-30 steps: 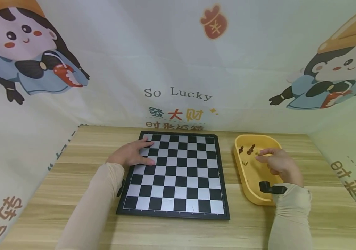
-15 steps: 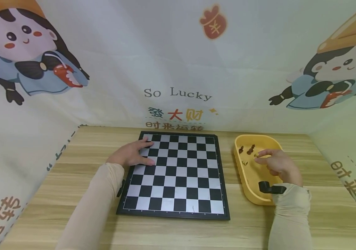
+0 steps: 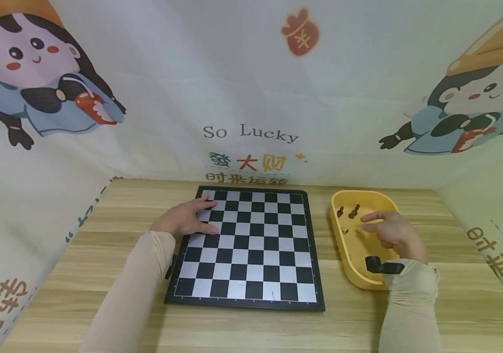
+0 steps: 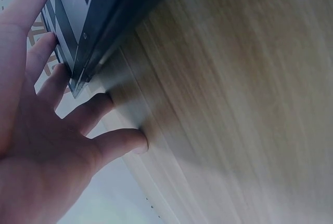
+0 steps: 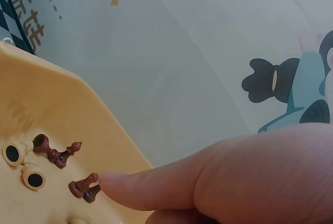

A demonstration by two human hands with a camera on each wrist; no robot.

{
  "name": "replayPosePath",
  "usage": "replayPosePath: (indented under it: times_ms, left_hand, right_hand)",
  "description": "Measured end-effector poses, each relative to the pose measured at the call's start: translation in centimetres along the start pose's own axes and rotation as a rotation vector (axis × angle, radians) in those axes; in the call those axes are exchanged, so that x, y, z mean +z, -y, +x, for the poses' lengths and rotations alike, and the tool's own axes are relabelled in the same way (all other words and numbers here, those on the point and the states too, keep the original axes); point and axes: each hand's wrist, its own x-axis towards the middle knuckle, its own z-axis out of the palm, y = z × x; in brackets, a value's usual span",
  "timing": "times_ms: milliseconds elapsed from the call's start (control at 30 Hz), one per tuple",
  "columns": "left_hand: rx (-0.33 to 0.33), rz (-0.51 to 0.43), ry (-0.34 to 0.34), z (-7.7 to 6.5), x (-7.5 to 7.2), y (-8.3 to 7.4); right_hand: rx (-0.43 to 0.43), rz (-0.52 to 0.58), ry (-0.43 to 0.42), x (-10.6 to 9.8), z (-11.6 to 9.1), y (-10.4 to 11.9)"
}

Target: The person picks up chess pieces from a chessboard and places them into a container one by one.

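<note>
My left hand rests spread on the left edge of a black-and-white chessboard, thumb and index finger lying on the squares. In the left wrist view, other fingers reach down beside the board's dark frame toward the tabletop. My right hand hovers over a yellow tray, thumb and index finger apart with nothing visible between them. Brown chess pieces lie at the tray's far left, near pale chess pieces with black bases. The right thumb appears close to brown pieces.
The wooden table carries the board in the middle and the tray to its right, with a strip of wood between. A printed cloth hangs behind and along the sides. A black device sits on the right wrist.
The small pale piece at my right fingertips is no longer seen there, and thumb and index finger have parted. My left hand and the board have stayed put.
</note>
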Motion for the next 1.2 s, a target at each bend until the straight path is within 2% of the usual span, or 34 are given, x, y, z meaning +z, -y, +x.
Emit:
replayPosePath:
  times_ms: [567,833,1000,1200]
  left_hand:
    - [0.009,-0.013,0.002,0.2,-0.1,0.2]
    - [0.015,-0.018,-0.006,-0.2,-0.1,0.2]
    - [0.024,-0.006,-0.003,-0.3,-0.2,0.1]
    - [0.036,0.058,-0.002,-0.6,-0.3,-0.7]
  right_hand:
    - [-0.033,0.008,-0.03,-0.1,-0.4,0.5]
    - [-0.06,0.006,-0.034,0.0,-0.6,1.2]
    - [-0.056,-0.013,-0.05,0.3,-0.9,1.8]
    - [-0.065,-0.075,-0.081,0.7,-0.8,2.2]
